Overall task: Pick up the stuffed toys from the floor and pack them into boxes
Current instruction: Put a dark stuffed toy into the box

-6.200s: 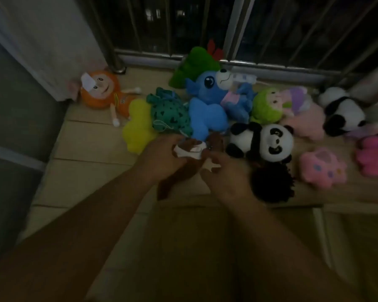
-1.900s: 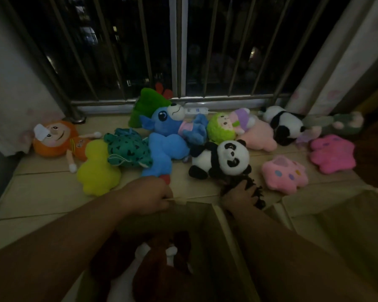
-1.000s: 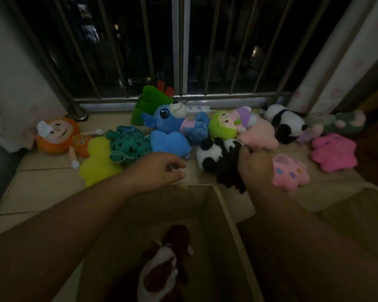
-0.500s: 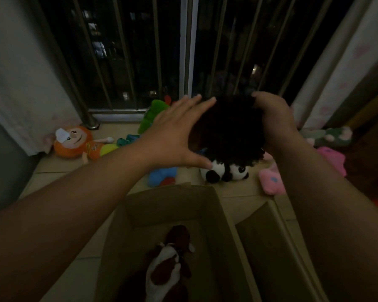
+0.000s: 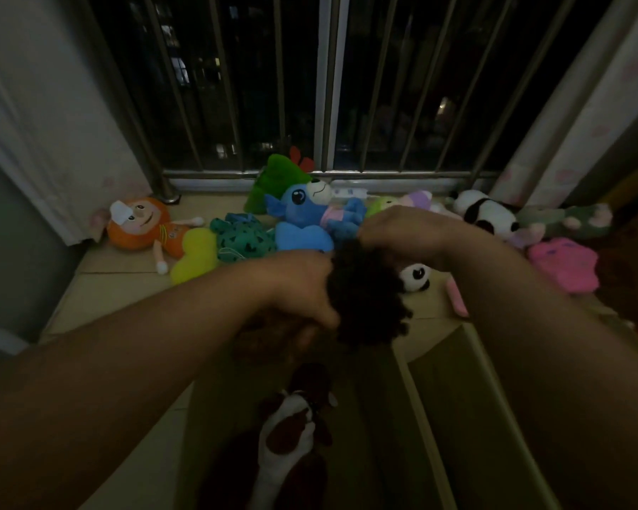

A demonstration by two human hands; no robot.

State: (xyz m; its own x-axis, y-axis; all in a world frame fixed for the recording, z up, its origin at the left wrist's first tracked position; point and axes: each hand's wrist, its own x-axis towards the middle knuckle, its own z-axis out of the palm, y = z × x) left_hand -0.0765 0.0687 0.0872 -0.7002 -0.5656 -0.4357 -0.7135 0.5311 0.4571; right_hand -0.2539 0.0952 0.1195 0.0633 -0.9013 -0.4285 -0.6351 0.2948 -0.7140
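Single head-worn view, looking forward and down, close over hands [image 5: 350,259]

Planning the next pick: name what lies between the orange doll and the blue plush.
Head view: a yellow plush and a teal spotted plush lie there.

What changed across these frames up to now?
The brown-and-white toy went from both hands into the left box. The right hand took the black fuzzy toy off the floor by the small panda and lifted it; the left hand joined, and both now hold it over that box. The blue plush and its neighbours stayed put.
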